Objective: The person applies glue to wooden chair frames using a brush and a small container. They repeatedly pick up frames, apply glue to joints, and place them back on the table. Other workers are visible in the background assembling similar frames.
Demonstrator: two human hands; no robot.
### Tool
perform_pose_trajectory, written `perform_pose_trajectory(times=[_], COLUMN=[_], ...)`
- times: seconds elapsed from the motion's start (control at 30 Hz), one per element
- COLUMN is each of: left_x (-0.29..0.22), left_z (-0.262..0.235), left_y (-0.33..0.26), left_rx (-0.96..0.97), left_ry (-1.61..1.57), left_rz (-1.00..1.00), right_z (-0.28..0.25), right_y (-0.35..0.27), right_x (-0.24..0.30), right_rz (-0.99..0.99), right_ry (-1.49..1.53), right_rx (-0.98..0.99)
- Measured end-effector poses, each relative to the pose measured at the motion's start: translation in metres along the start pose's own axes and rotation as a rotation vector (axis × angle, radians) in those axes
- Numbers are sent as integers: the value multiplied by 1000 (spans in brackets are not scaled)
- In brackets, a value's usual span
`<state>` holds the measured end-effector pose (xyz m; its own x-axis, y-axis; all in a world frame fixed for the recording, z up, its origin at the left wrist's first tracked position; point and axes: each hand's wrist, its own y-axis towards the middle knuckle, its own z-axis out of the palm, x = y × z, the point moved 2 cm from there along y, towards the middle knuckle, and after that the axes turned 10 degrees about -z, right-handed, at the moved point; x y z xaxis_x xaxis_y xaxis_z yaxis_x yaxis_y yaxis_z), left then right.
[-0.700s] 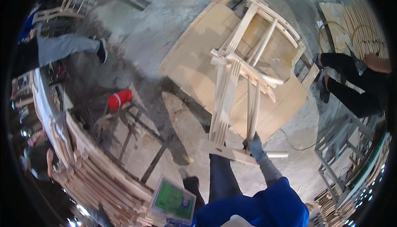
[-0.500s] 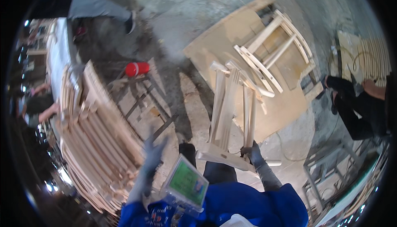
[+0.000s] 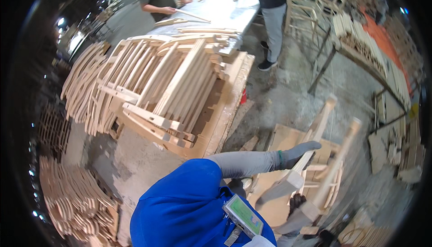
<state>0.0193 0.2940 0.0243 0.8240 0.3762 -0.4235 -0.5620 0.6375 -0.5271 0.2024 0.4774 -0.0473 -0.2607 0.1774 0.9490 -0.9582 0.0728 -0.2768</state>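
Observation:
A pale wooden chair frame (image 3: 320, 127) is tilted up in front of me at the lower right, its two long bars pointing away and blurred by motion. My left hand (image 3: 299, 154), in a grey glove, reaches across to the right and is closed around one bar. My right hand (image 3: 297, 202), in a dark-fingered glove, grips the frame lower down, between its thick near ends. Part of the right hand is hidden by the wood. Beneath the held frame, another wooden frame (image 3: 335, 186) lies on a flat board (image 3: 265, 188).
A large stack of wooden frames (image 3: 180, 76) rests on a board-topped platform (image 3: 236, 85) to the left. Curved wooden parts (image 3: 76, 202) are piled at the lower left. Two people stand by a long table (image 3: 225, 8). A metal-legged rack (image 3: 360, 58) holds wood at the right.
My view has swung left, bringing the frame stack to the middle. My left hand, open and empty before, now grips the chair frame; the right hand still holds it, and the frame has tilted.

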Motion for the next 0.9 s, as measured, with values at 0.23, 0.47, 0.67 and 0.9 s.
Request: perform_pose_trajectory(times=[0.23, 0.47, 0.67, 0.9], left_x=[-152, -207, -173, -87], left_z=[61, 120, 36, -127], left_y=[-107, -304, -402, -450], left_rx=[-265, -704, -1130, -1471], left_ry=[1057, 1231, 1502, 1260], left_rz=[1168, 805, 710, 190], right_z=[5, 51, 69, 85], right_y=[17, 24, 10, -1], right_x=[66, 55, 0, -40], right_rz=[-57, 82, 277, 445], right_ry=[-31, 21, 161, 258], right_rx=[-52, 49, 138, 194])
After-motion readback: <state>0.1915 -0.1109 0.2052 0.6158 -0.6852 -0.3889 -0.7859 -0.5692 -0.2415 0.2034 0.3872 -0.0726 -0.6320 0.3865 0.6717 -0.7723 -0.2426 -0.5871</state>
